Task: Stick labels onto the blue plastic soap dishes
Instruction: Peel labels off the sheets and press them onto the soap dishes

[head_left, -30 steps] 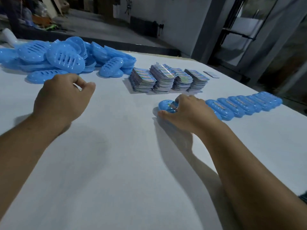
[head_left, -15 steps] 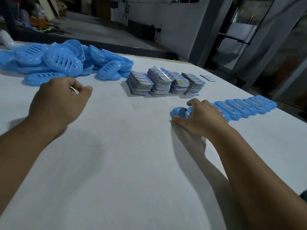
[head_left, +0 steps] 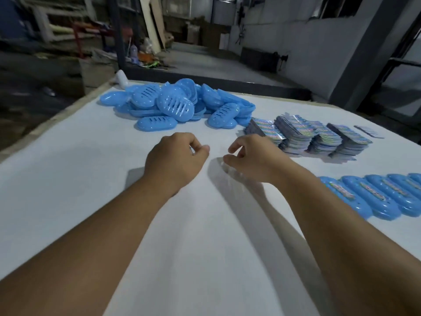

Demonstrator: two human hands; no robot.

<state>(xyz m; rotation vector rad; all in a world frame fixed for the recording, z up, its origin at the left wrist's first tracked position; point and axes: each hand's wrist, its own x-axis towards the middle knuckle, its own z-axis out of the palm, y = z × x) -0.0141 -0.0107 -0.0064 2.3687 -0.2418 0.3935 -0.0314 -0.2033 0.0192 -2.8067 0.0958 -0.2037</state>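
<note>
A loose pile of unlabelled blue soap dishes [head_left: 177, 106] lies at the table's far left. At the right edge, several labelled blue dishes [head_left: 376, 195] lie overlapped in a row. Stacks of shiny labels [head_left: 307, 135] stand between the two groups. My left hand [head_left: 177, 160] is curled in the middle of the table and pinches a small thin sheet, of which only an edge shows at the thumb. My right hand [head_left: 250, 158] hovers just right of it, thumb and fingers loosely curled and apart, holding nothing. It is blurred by motion.
The white table [head_left: 205, 247] has its left edge [head_left: 57, 117] running diagonally close to the pile. A white bottle-like object [head_left: 121, 78] sits at the far corner. One loose label strip [head_left: 369, 131] lies behind the stacks. Dark workshop clutter lies beyond.
My right hand has let go of the dish at the row's near end and swung left, close to my left hand. My left hand stays curled on its sheet. The view has turned left.
</note>
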